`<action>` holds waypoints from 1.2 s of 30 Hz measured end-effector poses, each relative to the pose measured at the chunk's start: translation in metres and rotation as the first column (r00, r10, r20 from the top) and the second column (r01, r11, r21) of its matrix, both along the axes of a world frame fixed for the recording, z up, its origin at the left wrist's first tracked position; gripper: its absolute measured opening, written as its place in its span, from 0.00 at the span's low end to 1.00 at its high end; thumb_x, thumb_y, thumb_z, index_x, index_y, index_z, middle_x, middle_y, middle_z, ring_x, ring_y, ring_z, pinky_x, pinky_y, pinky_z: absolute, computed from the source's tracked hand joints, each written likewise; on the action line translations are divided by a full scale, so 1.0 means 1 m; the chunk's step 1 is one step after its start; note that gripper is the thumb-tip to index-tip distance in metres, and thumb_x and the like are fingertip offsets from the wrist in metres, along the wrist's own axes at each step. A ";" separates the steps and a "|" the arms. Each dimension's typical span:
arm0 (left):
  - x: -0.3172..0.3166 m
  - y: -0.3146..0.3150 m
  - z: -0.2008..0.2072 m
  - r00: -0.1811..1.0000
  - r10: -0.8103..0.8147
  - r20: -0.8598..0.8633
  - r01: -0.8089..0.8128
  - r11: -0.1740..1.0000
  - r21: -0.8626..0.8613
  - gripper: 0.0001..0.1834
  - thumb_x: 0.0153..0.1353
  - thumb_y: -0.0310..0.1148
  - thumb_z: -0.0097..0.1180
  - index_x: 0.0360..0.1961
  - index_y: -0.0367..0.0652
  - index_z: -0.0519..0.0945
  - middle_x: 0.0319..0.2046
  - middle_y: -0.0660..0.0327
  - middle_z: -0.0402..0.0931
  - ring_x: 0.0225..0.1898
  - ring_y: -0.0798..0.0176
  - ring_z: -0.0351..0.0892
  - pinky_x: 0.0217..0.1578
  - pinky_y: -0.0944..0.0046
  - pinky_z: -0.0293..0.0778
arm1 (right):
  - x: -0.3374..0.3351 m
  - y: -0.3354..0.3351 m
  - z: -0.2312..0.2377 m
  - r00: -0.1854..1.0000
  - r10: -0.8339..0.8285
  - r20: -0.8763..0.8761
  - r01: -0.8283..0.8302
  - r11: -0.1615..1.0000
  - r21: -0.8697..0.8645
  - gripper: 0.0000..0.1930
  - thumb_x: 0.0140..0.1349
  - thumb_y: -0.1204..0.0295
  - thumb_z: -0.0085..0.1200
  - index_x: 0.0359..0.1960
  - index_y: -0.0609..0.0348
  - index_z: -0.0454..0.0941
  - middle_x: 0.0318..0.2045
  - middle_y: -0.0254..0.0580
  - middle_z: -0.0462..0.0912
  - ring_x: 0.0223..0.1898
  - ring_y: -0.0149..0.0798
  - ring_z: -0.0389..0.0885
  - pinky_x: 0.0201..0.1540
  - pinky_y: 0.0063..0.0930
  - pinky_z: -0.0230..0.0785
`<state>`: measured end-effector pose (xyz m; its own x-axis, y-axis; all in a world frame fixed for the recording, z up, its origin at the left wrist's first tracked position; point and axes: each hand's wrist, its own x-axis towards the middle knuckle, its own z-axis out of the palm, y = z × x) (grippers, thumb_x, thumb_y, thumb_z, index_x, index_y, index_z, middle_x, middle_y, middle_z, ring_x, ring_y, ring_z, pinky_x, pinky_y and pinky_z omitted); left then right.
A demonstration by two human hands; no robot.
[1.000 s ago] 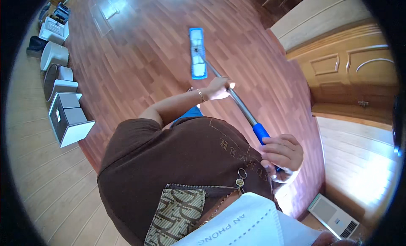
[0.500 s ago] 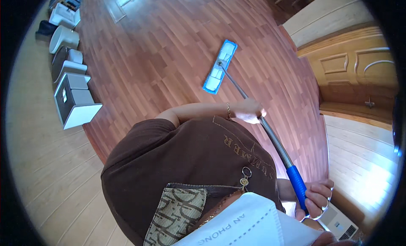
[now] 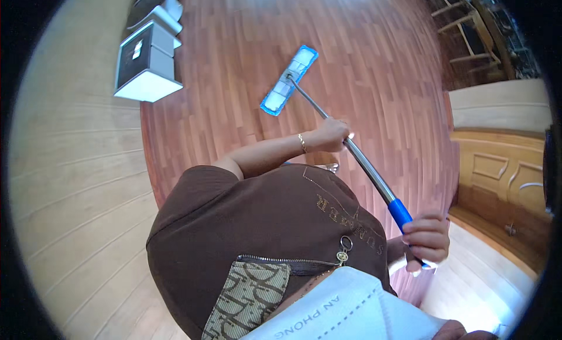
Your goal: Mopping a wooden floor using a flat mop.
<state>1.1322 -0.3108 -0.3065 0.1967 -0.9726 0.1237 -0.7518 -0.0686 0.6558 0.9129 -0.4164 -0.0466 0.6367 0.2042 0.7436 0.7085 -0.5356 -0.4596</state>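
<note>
A flat mop (image 3: 283,95) with a blue fringed edge and a pale plate lies on the wood-look floor ahead of me. Its metal pole slants back toward my right side and ends in a blue grip. My left hand (image 3: 329,135), with a gold bracelet at the wrist, is wrapped round the middle of the pole. Closed over the blue grip is my right hand (image 3: 427,239), lower and further right. The grip's far end is partly hidden by those fingers.
A grey and white cabinet (image 3: 149,65) stands along the left wall (image 3: 88,182), with other white pieces beyond it. Dark-seated wooden chairs (image 3: 468,38) are at the far right. A carved wooden door (image 3: 497,176) lines the right side. Reddish wood-look floor (image 3: 234,59) spreads ahead.
The view has turned, so the cabinet sits farther up and the chairs have come in at upper right. The mop head appears slightly up and left; both hands keep their hold.
</note>
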 end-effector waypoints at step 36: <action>0.054 0.329 -0.053 0.749 0.661 0.043 -0.657 0.734 0.171 0.06 0.53 0.31 0.49 0.24 0.43 0.76 0.30 0.48 0.77 0.37 0.41 0.76 0.35 0.43 0.70 | 0.128 0.186 -0.052 0.668 0.450 -0.593 -0.189 0.873 0.450 0.06 0.53 0.75 0.60 0.22 0.62 0.77 0.28 0.41 0.82 0.43 0.46 0.82 0.51 0.43 0.66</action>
